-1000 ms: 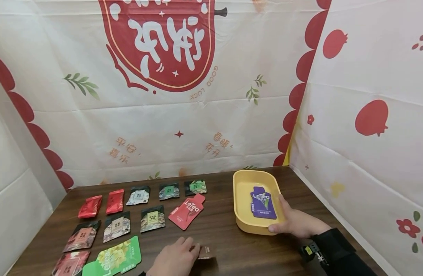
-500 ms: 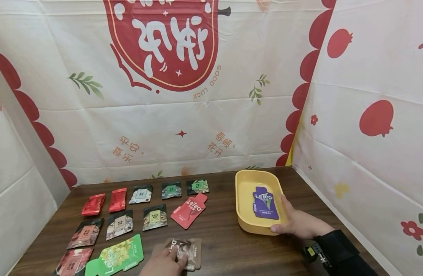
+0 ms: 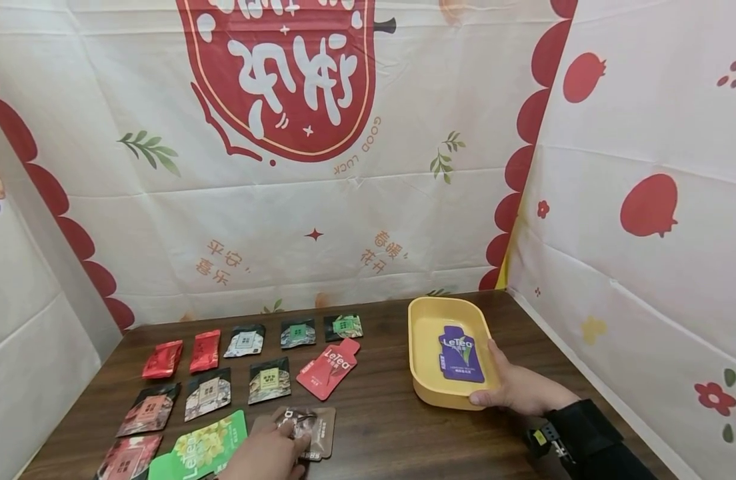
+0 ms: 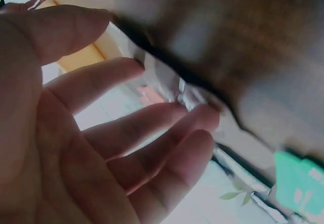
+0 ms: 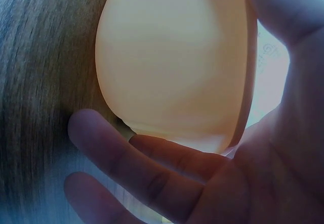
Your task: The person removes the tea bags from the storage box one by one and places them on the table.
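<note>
In the head view my left hand (image 3: pixel 265 453) lies over a brown sachet (image 3: pixel 321 430) at the table's near edge, its fingertips resting on the printed face. The left wrist view has those fingers (image 4: pixel 152 128) loosely extended against the sachet, with the thumb apart. My right hand (image 3: pixel 515 387) holds the right near corner of a yellow plastic tub (image 3: pixel 425 393), the thumb at its front wall. Inside the tub lies a purple LeTea sachet (image 3: pixel 461 353). In the right wrist view the tub's wall (image 5: pixel 172 62) sits between thumb and fingers.
A pink LeTea sachet (image 3: pixel 329 369) and a green one (image 3: pixel 209 443) lie near the brown sachet. Small tea packets, such as a red one (image 3: pixel 205 351) and a dark one (image 3: pixel 269 381), stand in rows on the left. Printed cloth (image 3: pixel 344 213) walls the table's back and sides.
The brown sachet, first tilted edge-on under my left hand, now lies flat; hand and sachet have shifted left towards the green sachet. My right hand stays on the tub.
</note>
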`<state>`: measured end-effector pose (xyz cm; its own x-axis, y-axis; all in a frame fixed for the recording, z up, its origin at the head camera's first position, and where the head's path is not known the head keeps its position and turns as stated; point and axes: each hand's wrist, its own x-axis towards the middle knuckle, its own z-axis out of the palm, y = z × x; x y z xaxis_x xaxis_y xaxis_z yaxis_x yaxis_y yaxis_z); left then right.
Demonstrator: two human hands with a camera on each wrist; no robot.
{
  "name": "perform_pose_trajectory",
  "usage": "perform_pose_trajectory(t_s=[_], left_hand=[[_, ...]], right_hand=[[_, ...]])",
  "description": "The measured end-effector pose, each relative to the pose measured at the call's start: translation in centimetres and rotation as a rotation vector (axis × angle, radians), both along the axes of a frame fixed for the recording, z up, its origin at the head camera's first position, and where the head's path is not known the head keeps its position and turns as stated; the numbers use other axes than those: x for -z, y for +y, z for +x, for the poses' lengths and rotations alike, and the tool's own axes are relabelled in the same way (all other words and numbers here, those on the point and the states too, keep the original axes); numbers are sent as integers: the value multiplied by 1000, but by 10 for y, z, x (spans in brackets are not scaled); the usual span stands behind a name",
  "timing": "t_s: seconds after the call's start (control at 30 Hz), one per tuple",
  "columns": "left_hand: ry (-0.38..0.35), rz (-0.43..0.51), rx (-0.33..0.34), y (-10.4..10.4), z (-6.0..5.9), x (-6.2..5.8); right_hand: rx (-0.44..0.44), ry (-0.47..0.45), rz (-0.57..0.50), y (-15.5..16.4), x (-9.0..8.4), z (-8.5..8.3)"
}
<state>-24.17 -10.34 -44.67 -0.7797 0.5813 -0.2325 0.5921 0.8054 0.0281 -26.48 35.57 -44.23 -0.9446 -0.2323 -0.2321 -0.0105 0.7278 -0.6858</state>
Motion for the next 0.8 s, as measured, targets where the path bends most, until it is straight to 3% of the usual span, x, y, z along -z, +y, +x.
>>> perform_pose_trajectory(t_s=[0.1, 0.23, 0.33, 0.43, 0.6, 0.7, 0.8], left_hand=[[62, 42, 45, -1, -3, -6], [152, 163, 77, 8, -9, -22], [253, 201, 150, 33, -16, -40], [301, 227, 217, 76, -28, -52], [199, 309, 250, 162, -49, -54], [119, 276, 189, 207, -61, -51], [52, 175, 87, 237, -74, -47]], right_hand=[[5, -2, 5, -1, 1, 0], [15, -9, 28, -3, 2, -2], [22, -7, 35, -4, 2, -2], [24, 0, 38, -3, 2, -2], [18, 15, 25, 1, 2, 0], [17, 19, 27, 1, 2, 1], [18, 22, 35, 1, 2, 0]])
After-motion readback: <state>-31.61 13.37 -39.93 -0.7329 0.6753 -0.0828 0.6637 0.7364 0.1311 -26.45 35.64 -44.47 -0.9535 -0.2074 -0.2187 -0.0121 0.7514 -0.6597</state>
